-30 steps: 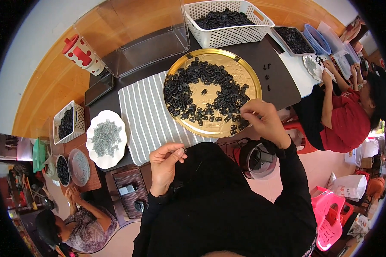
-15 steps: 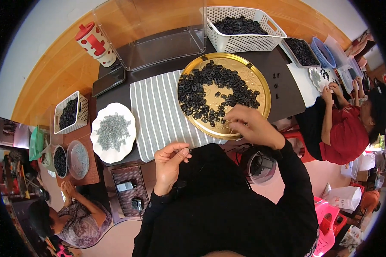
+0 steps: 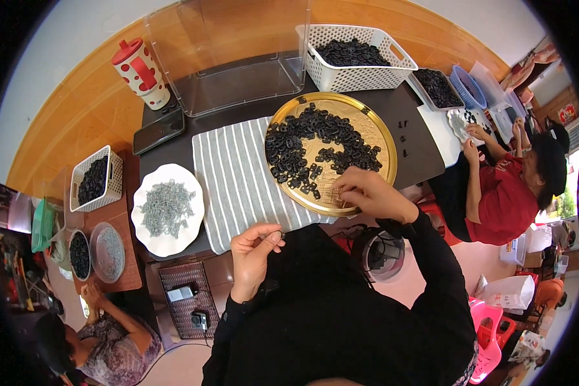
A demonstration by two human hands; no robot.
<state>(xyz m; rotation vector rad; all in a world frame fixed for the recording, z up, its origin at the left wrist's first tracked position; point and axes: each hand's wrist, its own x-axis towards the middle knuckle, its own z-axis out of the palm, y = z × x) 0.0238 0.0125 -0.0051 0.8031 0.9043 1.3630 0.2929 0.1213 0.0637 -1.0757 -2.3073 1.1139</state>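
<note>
My left hand (image 3: 252, 256) is in front of the striped cloth, thumb and forefinger pinched on a small dark piece (image 3: 282, 235) that shows only as a speck. At the near right rim of a round gold tray (image 3: 385, 122), my right hand (image 3: 373, 195) hangs with its fingers curled and drawn together; what they hold, if anything, is hidden. Many small black oval pieces with holes (image 3: 289, 145) lie heaped across the tray, leaving bare gold near the middle and near side. Left of the grey-and-white striped cloth (image 3: 228, 174), a white scalloped plate (image 3: 149, 239) bears a pile of small grey-silver pieces (image 3: 167, 207).
A white basket (image 3: 360, 78) of black pieces and a clear plastic box (image 3: 238, 90) stand behind. A spotted tumbler (image 3: 141, 74) and a phone (image 3: 159, 132) are at the far left. Several loose black pieces (image 3: 403, 138) lie right of the tray. Co-workers sit left (image 3: 109, 347) and right (image 3: 495, 193).
The view has shifted slightly. My right hand stays over the tray's near right part, its fingers now drawn closer together and lower. My left hand keeps its pinch.
</note>
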